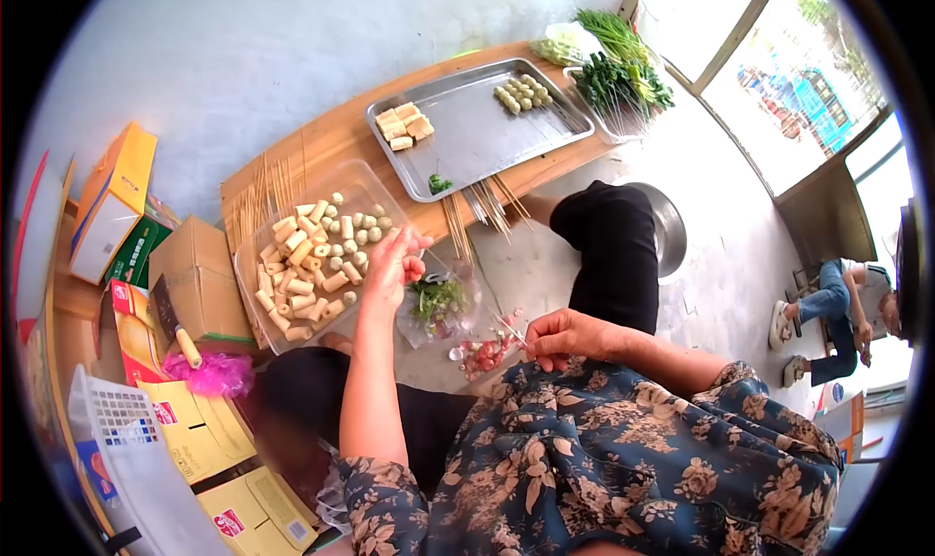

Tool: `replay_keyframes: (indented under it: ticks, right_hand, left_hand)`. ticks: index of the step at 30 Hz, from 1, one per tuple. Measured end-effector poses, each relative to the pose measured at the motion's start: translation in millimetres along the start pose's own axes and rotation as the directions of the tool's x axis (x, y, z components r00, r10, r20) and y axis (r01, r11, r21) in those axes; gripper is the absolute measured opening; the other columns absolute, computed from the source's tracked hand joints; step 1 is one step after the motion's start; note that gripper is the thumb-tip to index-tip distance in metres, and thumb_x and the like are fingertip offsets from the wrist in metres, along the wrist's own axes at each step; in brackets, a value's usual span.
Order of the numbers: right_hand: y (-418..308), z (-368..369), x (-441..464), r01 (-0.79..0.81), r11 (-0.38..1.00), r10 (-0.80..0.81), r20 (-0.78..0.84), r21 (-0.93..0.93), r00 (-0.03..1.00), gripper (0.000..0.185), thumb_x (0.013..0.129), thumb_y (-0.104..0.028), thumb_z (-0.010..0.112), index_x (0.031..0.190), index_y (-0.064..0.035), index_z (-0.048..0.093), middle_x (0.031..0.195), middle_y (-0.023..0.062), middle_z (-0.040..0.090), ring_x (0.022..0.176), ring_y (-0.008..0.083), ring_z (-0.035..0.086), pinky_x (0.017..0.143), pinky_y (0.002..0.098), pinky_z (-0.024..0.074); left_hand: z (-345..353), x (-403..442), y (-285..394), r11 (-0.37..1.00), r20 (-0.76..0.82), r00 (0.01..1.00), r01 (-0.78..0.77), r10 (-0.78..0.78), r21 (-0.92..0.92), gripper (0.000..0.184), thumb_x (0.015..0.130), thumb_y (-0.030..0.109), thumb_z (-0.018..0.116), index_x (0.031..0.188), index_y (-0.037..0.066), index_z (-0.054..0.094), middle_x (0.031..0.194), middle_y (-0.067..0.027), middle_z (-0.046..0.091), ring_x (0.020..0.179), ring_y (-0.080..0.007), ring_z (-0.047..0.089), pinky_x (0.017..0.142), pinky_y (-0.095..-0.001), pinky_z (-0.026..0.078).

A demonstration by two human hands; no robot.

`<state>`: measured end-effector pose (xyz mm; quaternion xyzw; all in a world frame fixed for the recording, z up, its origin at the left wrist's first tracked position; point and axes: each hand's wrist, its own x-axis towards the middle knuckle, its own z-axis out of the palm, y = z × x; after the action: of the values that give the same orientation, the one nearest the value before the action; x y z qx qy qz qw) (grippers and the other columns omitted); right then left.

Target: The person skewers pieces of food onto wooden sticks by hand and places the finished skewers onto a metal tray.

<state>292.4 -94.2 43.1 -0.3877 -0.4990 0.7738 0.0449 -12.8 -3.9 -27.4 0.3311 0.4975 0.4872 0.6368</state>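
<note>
My right hand (568,339) is in front of my lap, its thumb and fingers pinched on a thin skewer (510,329) that slants up and left. My left hand (392,267) is raised over the right edge of a clear plastic tub (245,276). Its fingers are curled together near the far end of a thin stick; what they hold is too small to make out. Pale cylindrical rolls (301,249) and greenish balls (361,236) fill the tub. Below the left hand lies a plastic bag with leafy greens (436,300), beside a bag of reddish pieces (482,356).
On the wooden table (331,132), a metal tray (458,128) holds tofu-like blocks (403,126) and skewered balls (522,94). Bundled sticks (477,205) overhang the table edge. Greens (623,79) sit at the far end. Cartons (200,274) stand left; a seated person (838,313) is far right.
</note>
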Motion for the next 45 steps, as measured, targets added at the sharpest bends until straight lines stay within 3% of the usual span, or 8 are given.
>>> replay_keyframes:
  ticks: [9,18,25,28,31,35,38,45]
  right_hand:
    - [-13.9,-12.4,63.9,0.152,0.974,-0.113,0.223,-0.167,0.968,0.016,0.091,-0.015,0.055,0.089,-0.0013,0.064,0.084,0.0041,0.067,0.075,0.0094,0.061,0.067,0.0238,0.0475]
    - [-86.6,-30.7,150.1,0.155,0.970,-0.137,0.106,-0.188,0.985,0.017,0.091,-0.020,0.055,0.093,-0.0049,0.064,0.068,0.0053,0.065,0.048,0.0069,0.048,0.044,0.0213,0.0357]
    - [-96.1,-63.7,195.1,0.177,0.978,-0.180,0.017,0.108,0.984,0.014,0.091,-0.016,0.054,0.096,-0.0062,0.063,0.062,0.0054,0.061,0.044,0.0080,0.046,0.041,0.0221,0.0322]
    - [-102.6,-54.0,194.3,0.204,0.971,-0.211,0.045,0.122,0.977,0.014,0.092,-0.016,0.052,0.094,-0.0056,0.063,0.061,0.0041,0.059,0.044,0.0076,0.045,0.042,0.0213,0.0315]
    - [-104.9,-53.3,196.0,0.209,0.966,-0.225,0.104,0.150,0.969,0.015,0.093,-0.016,0.051,0.091,-0.0058,0.062,0.062,0.0035,0.060,0.044,0.0071,0.045,0.042,0.0206,0.0309]
    - [-107.0,-56.7,196.1,0.231,0.960,-0.247,0.086,0.156,0.965,0.016,0.094,-0.016,0.050,0.091,-0.0056,0.061,0.062,0.0039,0.060,0.044,0.0075,0.044,0.042,0.0211,0.0313]
    - [-107.0,-58.2,195.1,0.244,0.957,-0.259,0.083,0.154,0.962,0.016,0.094,-0.016,0.049,0.090,-0.0053,0.061,0.061,0.0043,0.060,0.043,0.0077,0.044,0.042,0.0215,0.0314]
    - [-103.9,-59.2,189.1,0.260,0.956,-0.273,0.085,0.138,0.958,0.017,0.094,-0.015,0.050,0.093,-0.0016,0.061,0.060,0.0035,0.059,0.044,0.0068,0.046,0.042,0.0200,0.0331]
  left_hand:
    - [-9.2,5.3,2.5,0.948,-0.009,0.997,-0.078,0.079,-0.309,0.016,0.094,0.020,0.056,0.100,0.005,0.059,0.075,-0.0047,0.062,0.055,-0.0110,0.059,0.045,-0.0219,0.047]
    - [-3.0,-2.6,-5.0,0.973,0.037,0.997,-0.054,0.064,-0.224,0.020,0.094,0.021,0.055,0.104,0.004,0.058,0.084,-0.0065,0.064,0.068,-0.0133,0.064,0.058,-0.0253,0.052]
    - [-51.1,-2.5,41.3,0.949,-0.339,0.933,-0.011,0.124,0.316,0.021,0.091,0.018,0.058,0.107,0.005,0.063,0.091,-0.0039,0.063,0.077,-0.0098,0.060,0.059,-0.0206,0.048]
    - [-109.5,23.5,45.7,0.667,-0.382,0.784,-0.053,0.489,0.744,0.033,0.085,0.018,0.062,0.114,0.002,0.060,0.104,-0.0124,0.066,0.094,-0.0204,0.064,0.082,-0.0312,0.049]
    - [-164.1,47.3,49.4,0.384,-0.374,0.755,0.175,0.538,0.906,0.048,0.080,0.024,0.065,0.124,0.007,0.056,0.123,-0.0197,0.056,0.114,-0.0302,0.054,0.095,-0.0382,0.043]
    - [-188.4,66.4,37.2,0.410,-0.412,0.811,0.237,0.415,0.881,0.052,0.078,0.026,0.065,0.126,0.008,0.055,0.130,-0.0208,0.049,0.120,-0.0331,0.047,0.100,-0.0411,0.038]
    - [-167.9,58.2,21.7,0.165,-0.395,0.805,0.360,0.442,0.918,0.041,0.078,0.018,0.063,0.118,0.009,0.060,0.124,-0.0212,0.050,0.116,-0.0346,0.048,0.099,-0.0395,0.038]
    - [-117.5,26.9,26.6,0.224,-0.272,0.894,0.201,0.356,0.954,0.030,0.075,0.007,0.067,0.104,0.006,0.066,0.107,-0.0200,0.059,0.102,-0.0347,0.056,0.090,-0.0380,0.044]
